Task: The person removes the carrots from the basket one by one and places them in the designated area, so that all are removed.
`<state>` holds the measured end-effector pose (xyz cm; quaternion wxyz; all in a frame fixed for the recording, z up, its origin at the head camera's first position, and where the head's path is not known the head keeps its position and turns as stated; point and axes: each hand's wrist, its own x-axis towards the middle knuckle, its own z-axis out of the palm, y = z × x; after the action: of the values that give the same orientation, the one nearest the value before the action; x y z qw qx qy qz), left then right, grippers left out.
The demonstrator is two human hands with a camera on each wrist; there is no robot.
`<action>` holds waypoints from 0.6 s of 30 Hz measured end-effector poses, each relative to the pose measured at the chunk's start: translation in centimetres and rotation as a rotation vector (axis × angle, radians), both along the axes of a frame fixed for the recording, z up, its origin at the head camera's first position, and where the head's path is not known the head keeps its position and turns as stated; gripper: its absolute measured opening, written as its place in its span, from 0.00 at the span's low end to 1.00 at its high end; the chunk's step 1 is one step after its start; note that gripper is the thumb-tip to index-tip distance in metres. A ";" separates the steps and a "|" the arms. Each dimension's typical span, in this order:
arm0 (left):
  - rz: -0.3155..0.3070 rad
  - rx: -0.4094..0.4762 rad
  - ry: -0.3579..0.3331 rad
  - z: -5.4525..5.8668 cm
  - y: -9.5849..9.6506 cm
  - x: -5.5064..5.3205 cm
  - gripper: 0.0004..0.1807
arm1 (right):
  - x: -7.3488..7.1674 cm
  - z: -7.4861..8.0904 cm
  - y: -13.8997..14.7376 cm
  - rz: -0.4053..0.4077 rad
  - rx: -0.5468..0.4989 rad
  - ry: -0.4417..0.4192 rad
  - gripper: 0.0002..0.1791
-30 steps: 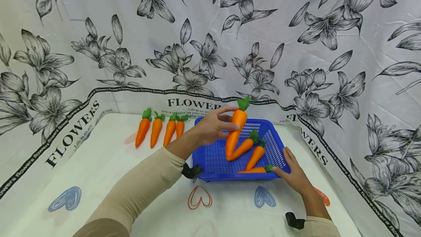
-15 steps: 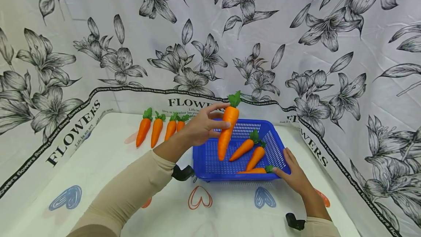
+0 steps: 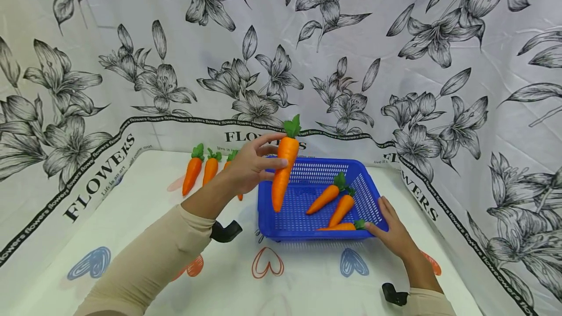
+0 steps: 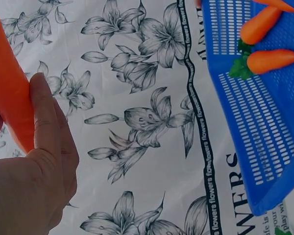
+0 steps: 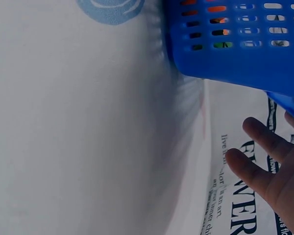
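Note:
My left hand (image 3: 251,164) holds an orange carrot (image 3: 284,169) with green leaves, pinched between thumb and fingers. It hangs tilted, leaves up, over the left side of a blue plastic basket (image 3: 316,234). In the left wrist view the carrot (image 4: 9,83) shows at the left edge, with its leaves out of frame. Three carrots (image 3: 341,210) lie inside the basket, towards its right side. At the basket's front right corner, my right hand (image 3: 395,233) holds the rim, thumb over the edge. Its other fingers (image 5: 250,171) are spread below the rim in the right wrist view.
Several carrots (image 3: 191,175) lie in a row on the white table (image 3: 131,218) left of the basket, partly hidden by my left hand and forearm. A flower-printed cloth (image 3: 246,13) hangs behind and at the sides. Black wrist mounts (image 3: 226,231) stick out at both sleeves.
My left hand has moved left with its carrot, from above the carrots in the basket to the basket's left side. The right hand and basket stay put.

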<state>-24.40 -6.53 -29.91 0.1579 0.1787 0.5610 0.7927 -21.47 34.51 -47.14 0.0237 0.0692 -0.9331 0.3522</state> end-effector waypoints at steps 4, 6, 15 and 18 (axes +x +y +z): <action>0.024 -0.001 0.005 0.1 -0.7 0.2 0.35 | 0.0 0.1 0.1 0.000 0.007 0.001 0.51; 0.035 0.000 0.011 0.2 -0.9 0.3 0.35 | -0.1 0.1 0.1 0.001 0.010 0.001 0.51; 0.086 0.002 0.033 0.1 -2.6 1.1 0.35 | -0.1 0.0 0.1 0.009 -0.003 0.000 0.51; 0.093 0.002 0.039 0.1 -3.3 1.4 0.36 | -0.1 0.0 0.1 0.005 -0.001 -0.003 0.51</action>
<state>-23.02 -9.83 -29.78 0.1100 0.1680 0.5710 0.7960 -21.54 34.61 -47.16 0.0212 0.0711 -0.9328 0.3527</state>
